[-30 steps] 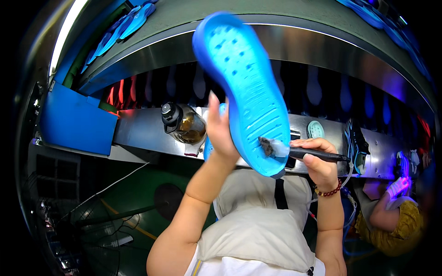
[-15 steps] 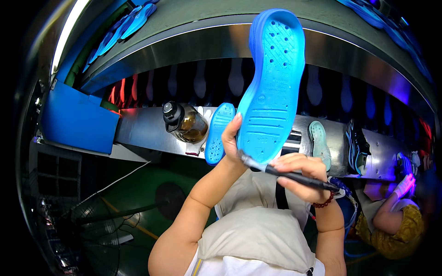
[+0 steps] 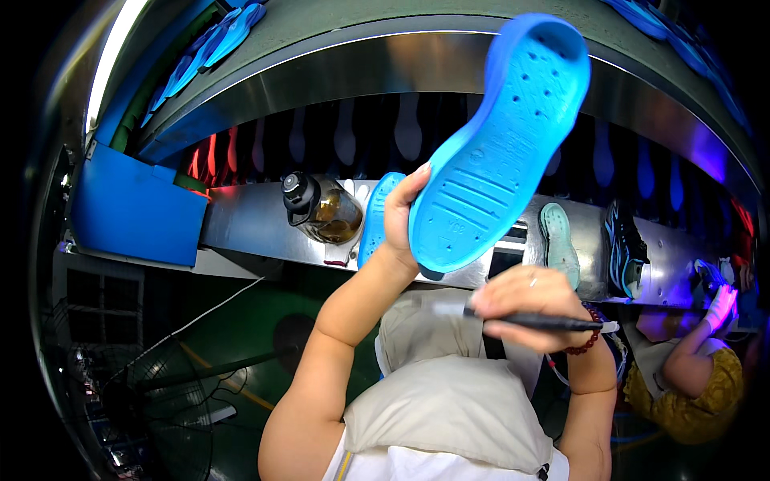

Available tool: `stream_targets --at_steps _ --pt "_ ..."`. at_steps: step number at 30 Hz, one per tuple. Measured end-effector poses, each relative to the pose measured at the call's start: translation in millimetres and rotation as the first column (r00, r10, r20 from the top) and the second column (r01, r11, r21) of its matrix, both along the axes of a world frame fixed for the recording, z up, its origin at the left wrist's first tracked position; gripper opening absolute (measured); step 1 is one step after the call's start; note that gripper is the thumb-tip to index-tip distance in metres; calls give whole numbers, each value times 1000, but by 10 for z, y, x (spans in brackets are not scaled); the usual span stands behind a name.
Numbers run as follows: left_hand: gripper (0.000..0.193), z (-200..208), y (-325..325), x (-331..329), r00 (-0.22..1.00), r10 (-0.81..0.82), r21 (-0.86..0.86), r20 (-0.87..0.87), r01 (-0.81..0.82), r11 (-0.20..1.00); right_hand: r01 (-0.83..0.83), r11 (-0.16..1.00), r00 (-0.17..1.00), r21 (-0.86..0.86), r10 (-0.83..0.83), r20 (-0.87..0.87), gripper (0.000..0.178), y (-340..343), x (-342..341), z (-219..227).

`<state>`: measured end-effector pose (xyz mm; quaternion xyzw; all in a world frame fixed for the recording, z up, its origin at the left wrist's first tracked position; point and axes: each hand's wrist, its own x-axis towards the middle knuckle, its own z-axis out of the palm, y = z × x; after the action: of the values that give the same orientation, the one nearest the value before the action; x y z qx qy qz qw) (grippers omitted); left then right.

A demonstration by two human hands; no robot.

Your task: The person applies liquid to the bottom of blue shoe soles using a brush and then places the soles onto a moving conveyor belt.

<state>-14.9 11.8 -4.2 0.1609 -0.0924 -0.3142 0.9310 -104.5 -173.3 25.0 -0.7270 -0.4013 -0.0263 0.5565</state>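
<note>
A bright blue shoe sole (image 3: 481, 180) is held up at a tilt, its toe end toward the upper right, inner side with ribs and small holes facing me. My left hand (image 3: 401, 216) grips its lower left edge, thumb on the rim; the other fingers are hidden behind it. Below the sole, apart from it, my right hand (image 3: 533, 301) is closed around a black-handled brush (image 3: 549, 322). The brush's pale tip points left and is blurred. Behind my left hand, a second blue sole (image 3: 374, 228) lies on the metal ledge (image 3: 249, 220), partly covered.
On the ledge stand a dark-lidded bottle (image 3: 335, 215), a pale green sole (image 3: 559, 244) and a black sneaker (image 3: 624, 248). More blue soles (image 3: 228, 40) lie on the belt (image 3: 345, 36) above. A co-worker (image 3: 690, 389) works at the right. A caged fan (image 3: 160, 401) stands lower left.
The blue sole has swung, its toe moving to the right. The brush has come away from the sole's lower end, and my right hand has moved slightly right and down with it.
</note>
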Motion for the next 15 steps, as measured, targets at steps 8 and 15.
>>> stream_targets --at_steps 8,15 --pt "59 165 -55 -69 904 -397 639 -160 402 656 -49 955 998 -293 57 21 20 -267 78 -6" --pt "65 199 -15 -89 850 -510 721 -129 434 540 -93 932 991 -351 51 -127 22 -488 121 -43"
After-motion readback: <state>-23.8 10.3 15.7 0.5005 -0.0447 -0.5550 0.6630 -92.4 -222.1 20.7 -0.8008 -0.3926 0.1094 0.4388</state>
